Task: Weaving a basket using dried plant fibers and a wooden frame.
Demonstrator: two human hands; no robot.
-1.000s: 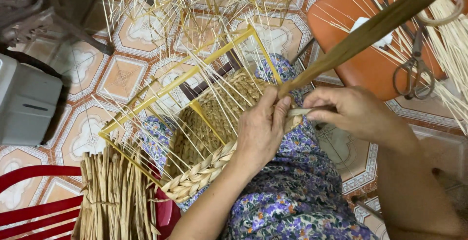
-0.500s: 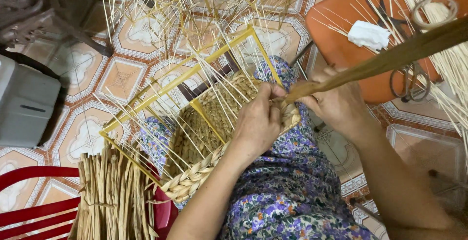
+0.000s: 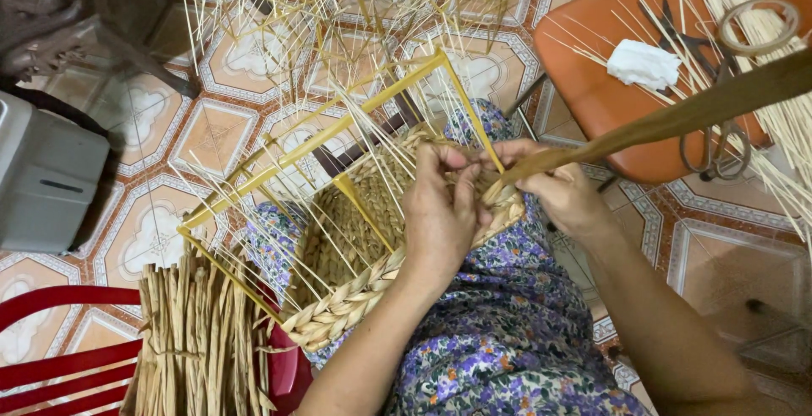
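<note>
Head view, looking down. At the centre of the frame one half-woven basket rests on the lap of a person in a floral garment; its braided rim runs from lower left toward the centre, and one yellow frame with many thin upright stakes, too many to count, rises from it toward the top of the frame. Two hands work at the basket's right edge. The left hand lies over the rim with fingers curled closed on the weave. The right hand, just beside it, is pinched shut on one long flat brown strand, which runs from the rim toward the upper right. At lower left, one bundle of dried weaving strands lies on one red chair. At upper right, one orange stool bears one white cloth, one pair of scissors and loose pale stakes. One grey box sits at the left edge on the patterned floor tiles.
</note>
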